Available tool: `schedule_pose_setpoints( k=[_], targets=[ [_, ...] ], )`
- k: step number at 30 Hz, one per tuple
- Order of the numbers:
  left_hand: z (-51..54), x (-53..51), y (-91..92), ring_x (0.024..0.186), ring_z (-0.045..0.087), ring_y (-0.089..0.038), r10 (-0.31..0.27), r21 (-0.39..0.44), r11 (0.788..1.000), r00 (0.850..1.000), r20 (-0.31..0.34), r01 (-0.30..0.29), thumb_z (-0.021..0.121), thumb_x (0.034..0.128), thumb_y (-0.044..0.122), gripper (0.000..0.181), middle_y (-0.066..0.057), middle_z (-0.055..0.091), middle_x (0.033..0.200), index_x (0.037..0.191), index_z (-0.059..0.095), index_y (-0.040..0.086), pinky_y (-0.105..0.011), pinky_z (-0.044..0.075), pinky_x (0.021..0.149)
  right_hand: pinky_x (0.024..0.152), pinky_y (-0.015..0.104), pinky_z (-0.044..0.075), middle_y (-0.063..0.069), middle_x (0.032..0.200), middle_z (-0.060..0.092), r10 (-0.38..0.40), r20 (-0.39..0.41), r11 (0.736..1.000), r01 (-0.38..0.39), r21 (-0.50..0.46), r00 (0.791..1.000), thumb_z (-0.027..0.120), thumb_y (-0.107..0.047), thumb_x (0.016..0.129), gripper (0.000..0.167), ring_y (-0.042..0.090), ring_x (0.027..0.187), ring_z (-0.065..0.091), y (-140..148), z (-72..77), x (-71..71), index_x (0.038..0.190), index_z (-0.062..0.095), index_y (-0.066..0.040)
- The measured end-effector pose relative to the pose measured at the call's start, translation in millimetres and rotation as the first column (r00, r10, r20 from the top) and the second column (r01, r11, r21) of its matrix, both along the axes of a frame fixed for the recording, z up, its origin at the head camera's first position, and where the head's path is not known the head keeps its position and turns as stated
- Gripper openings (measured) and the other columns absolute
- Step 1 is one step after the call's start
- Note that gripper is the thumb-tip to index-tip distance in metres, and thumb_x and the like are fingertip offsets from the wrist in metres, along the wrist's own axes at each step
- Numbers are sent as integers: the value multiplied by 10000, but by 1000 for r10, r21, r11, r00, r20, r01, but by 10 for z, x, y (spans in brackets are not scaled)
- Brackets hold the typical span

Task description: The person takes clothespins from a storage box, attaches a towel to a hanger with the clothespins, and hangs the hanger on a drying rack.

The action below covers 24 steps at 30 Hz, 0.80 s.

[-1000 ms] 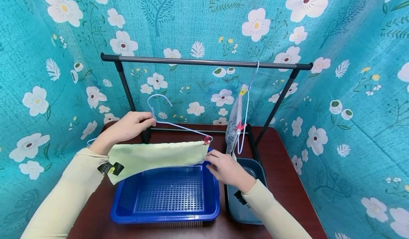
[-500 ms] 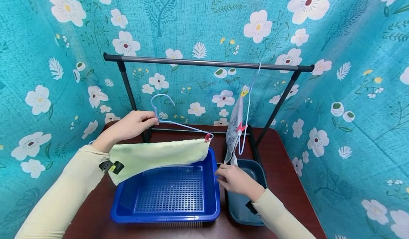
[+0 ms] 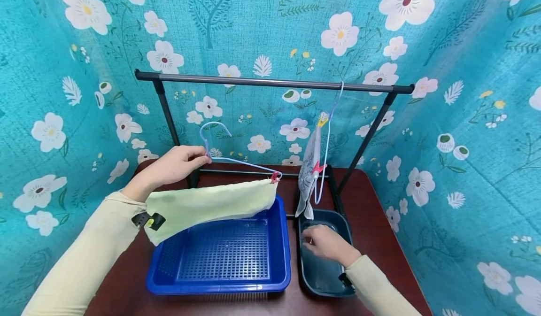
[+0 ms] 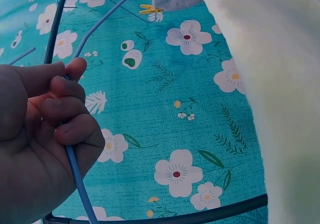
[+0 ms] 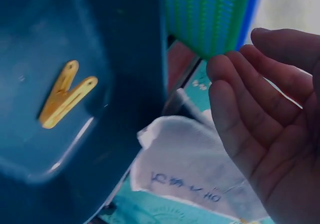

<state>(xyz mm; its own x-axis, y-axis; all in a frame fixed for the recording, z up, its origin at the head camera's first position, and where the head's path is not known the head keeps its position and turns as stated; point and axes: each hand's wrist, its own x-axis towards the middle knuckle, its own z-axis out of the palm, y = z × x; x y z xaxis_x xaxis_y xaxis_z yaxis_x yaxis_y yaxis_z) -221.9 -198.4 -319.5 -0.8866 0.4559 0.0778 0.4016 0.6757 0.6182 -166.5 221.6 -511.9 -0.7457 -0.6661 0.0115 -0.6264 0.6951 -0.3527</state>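
Note:
My left hand (image 3: 175, 168) grips a light blue wire hanger (image 3: 245, 163) just below its hook; in the left wrist view the fingers curl round the wire. A pale green cloth (image 3: 211, 203) hangs from this hanger, with a red clothespin (image 3: 275, 177) at its right corner. The cloth's left end is partly behind my left wrist. Over the dark teal basin (image 3: 323, 283) is my right hand (image 3: 327, 244), its fingers loosely bent and holding nothing. The right wrist view shows a yellow clothespin (image 5: 65, 97) lying in that basin, apart from the fingers.
A black rack's bar (image 3: 253, 82) spans the back. On its right hangs another hanger (image 3: 327, 151) bearing a grey cloth (image 3: 310, 165) with yellow and red clothespins. A blue perforated basket (image 3: 217, 289) stands beneath the green cloth on the dark red table (image 3: 380, 259).
My right hand has left the green cloth's right corner and moved right and down over the teal basin. The left hand keeps the hanger, whose right end has risen slightly.

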Motion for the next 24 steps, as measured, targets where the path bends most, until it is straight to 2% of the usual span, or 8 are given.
schedule_pose_setpoints(
  k=[6,10,13,17,21,24],
  targets=[
    [16,-4,-17,598,377,-191,6,-6,1000,1000,-9,-6,481,1006,236,196,-24,452,695,920,616,124,-343,323,552,601,244,485,-73,774,622,-49,49,998,47,41,998,688,-117,855,45,9,666,532,150,-107,-45,891,706,-99],
    [40,-12,-22,610,374,-191,16,-11,1000,1000,-19,-16,476,1008,242,202,-33,497,734,949,633,129,-349,323,561,593,259,478,-42,781,630,-139,106,988,131,78,985,687,-115,853,59,35,664,538,236,-188,-69,893,710,-78],
    [74,-4,-27,616,373,-192,27,-6,1000,999,-26,-27,463,1013,246,214,-34,571,816,975,638,128,-354,321,565,592,285,480,-13,788,633,-245,150,966,228,120,958,687,-115,854,78,63,656,541,296,-256,-97,900,710,-57],
    [118,12,-36,633,383,-204,50,14,999,998,-26,-49,445,1019,244,234,-56,627,932,1019,639,114,-364,322,573,629,334,501,29,825,642,-374,202,924,344,168,905,673,-103,864,98,106,668,552,367,-329,-139,926,709,-35],
    [135,15,-33,639,386,-211,60,25,998,998,-15,-60,444,1019,241,239,-73,627,950,1040,637,100,-366,324,570,668,375,514,61,869,644,-437,246,896,395,204,865,657,-88,872,125,140,698,565,425,-403,-176,965,700,-16],
    [132,11,-22,636,380,-217,63,27,998,998,-4,-63,444,1019,233,240,-85,632,993,1056,635,93,-369,319,558,675,384,513,70,885,642,-448,260,890,399,222,855,661,-83,867,138,145,704,561,454,-488,-199,985,692,-18]
  ],
)
